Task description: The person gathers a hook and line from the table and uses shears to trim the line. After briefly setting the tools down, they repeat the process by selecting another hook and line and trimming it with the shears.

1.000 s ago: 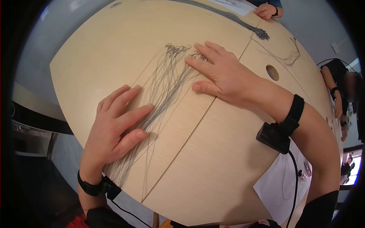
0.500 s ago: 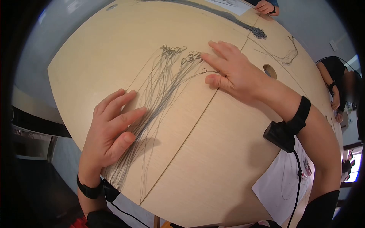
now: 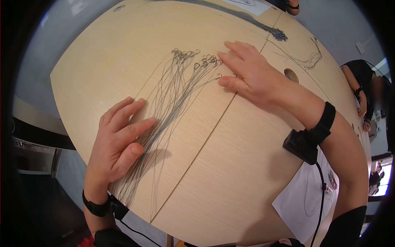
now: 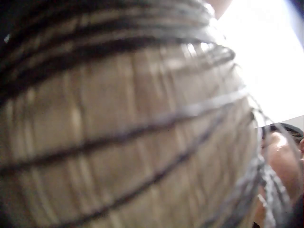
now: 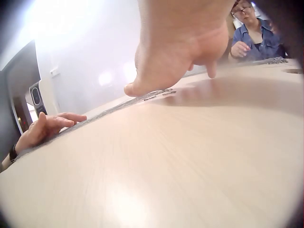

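Note:
Fishing hooks (image 3: pixel 207 61) tied to thin lines lie on the table in two clusters, the second cluster (image 3: pixel 183 54) farther left. Their long grey lines (image 3: pixel 175 108) run down toward the near left edge. My left hand (image 3: pixel 119 138) is spread over the left side of this bundle, fingers loosely bent. To the right of the hooks is my right hand (image 3: pixel 253 76), fingers extended, index fingertip right at the cluster. A single hook (image 3: pixel 219 76) shows by its thumb. In the left wrist view, blurred lines (image 4: pixel 142 128) cross close to the camera.
A thick bundle of lines (image 3: pixel 242 16) with a mass of hooks (image 3: pixel 279 34) lies along the far side. Loose lines (image 3: pixel 314 59) are at the far right, near a round table hole (image 3: pixel 291 75). White paper (image 3: pixel 296 201) lies near right. Other people sit around the table.
My right hand has moved right, off the right cluster, uncovering its hooks. My left hand has shifted slightly left. The other person's hand at the top has moved back.

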